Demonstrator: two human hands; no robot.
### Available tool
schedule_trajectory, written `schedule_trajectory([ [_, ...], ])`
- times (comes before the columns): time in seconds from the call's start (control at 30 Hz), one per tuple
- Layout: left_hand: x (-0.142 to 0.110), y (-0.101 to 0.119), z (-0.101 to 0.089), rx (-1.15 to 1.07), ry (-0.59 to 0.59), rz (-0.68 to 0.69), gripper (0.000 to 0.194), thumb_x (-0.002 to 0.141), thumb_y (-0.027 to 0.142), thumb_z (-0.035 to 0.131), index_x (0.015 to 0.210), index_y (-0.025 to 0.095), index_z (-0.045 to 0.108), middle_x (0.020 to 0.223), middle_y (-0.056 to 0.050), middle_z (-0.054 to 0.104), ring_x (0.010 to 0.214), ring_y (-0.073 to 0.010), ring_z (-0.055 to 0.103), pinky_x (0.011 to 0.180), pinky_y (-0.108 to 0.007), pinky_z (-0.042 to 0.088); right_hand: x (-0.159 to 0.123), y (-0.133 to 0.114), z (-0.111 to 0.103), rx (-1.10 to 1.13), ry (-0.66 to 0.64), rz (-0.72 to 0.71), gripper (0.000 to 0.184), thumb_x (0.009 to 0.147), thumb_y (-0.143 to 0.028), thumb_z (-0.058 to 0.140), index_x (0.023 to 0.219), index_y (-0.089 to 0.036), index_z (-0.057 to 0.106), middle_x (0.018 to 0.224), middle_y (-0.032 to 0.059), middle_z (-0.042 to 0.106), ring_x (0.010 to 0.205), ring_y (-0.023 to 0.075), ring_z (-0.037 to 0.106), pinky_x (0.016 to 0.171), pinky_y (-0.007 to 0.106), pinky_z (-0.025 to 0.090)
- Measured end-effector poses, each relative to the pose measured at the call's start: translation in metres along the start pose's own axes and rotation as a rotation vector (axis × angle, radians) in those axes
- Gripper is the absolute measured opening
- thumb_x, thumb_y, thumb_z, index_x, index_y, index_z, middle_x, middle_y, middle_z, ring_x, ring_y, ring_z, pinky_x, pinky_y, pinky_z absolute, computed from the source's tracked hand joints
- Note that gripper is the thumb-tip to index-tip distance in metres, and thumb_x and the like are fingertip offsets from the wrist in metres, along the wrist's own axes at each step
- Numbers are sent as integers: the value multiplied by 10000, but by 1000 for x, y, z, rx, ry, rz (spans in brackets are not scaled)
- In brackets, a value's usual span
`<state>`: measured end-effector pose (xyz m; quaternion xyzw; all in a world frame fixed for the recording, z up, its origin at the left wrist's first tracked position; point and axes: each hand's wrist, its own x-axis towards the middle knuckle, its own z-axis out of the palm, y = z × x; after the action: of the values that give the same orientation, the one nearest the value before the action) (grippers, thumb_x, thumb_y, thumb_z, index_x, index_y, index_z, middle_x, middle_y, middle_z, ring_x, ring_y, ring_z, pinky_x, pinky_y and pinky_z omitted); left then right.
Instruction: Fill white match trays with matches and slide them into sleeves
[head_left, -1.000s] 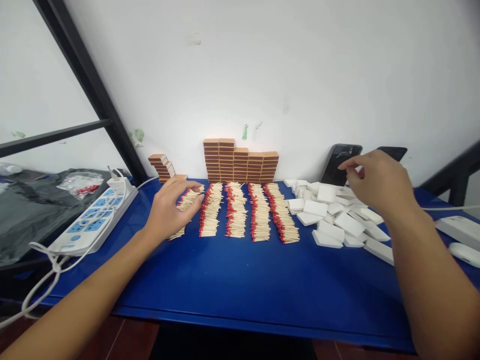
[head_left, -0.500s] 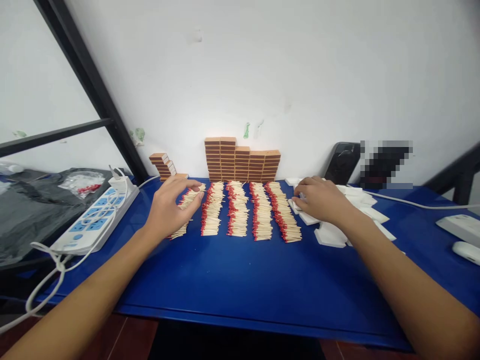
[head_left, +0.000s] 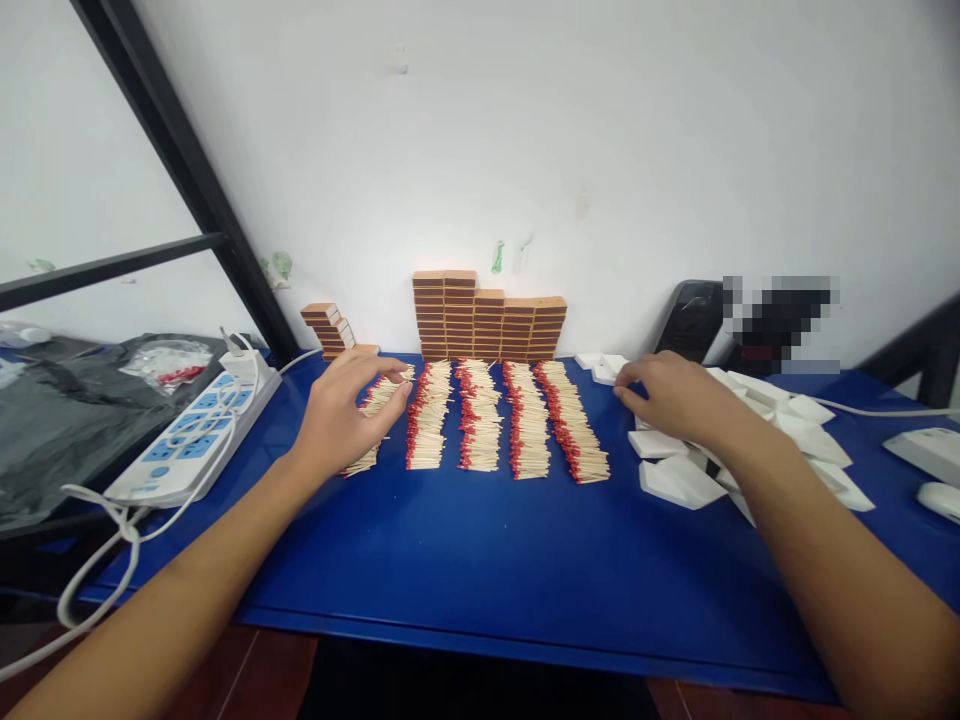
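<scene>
Matches with red heads lie in several rows on the blue table (head_left: 450, 560). My left hand (head_left: 349, 410) is open beside the leftmost row of matches (head_left: 369, 455), thumb and fingers apart, partly covering it. The rightmost row (head_left: 577, 425) lies between my two hands. My right hand (head_left: 671, 393) is over a loose heap of small white trays (head_left: 679, 482), its thumb and index finger apart and nothing visible between them. The fingertips are near another white tray (head_left: 609, 368) at the back; whether they touch it is unclear. My right arm hides part of the heap.
Matchboxes (head_left: 487, 325) stand stacked against the wall, with a smaller stack (head_left: 324, 330) to the left. A power strip (head_left: 187, 430) with white cables lies at the left by a dark plastic bag (head_left: 60, 420). A black phone (head_left: 690, 320) leans at the back right.
My right hand has moved to the right, and the white trays under it are shifted and spread further right. My left hand stays by the leftmost matches.
</scene>
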<state>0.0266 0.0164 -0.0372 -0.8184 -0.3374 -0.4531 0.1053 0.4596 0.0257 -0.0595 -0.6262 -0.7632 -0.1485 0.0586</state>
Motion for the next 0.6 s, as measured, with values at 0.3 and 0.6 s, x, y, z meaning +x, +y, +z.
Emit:
schedule_trajectory([
  [0.3,0,1,0,-18,-7,16,115,921,248,677,1033,243,706,920,-22,767,904,-214,695,881,-387,558,-29,-58,9,-350,43,72,284,899,-60,458,1034,-61,708,1023,269,692,1002,383,596,768,441,406],
  [0.6,-1,-1,1,-45,4,24,99,905,207,690,998,232,712,965,-32,770,918,-213,682,874,-377,554,-46,-3,15,-226,59,-173,345,1024,-282,404,915,-153,704,962,158,678,958,313,595,815,426,407],
])
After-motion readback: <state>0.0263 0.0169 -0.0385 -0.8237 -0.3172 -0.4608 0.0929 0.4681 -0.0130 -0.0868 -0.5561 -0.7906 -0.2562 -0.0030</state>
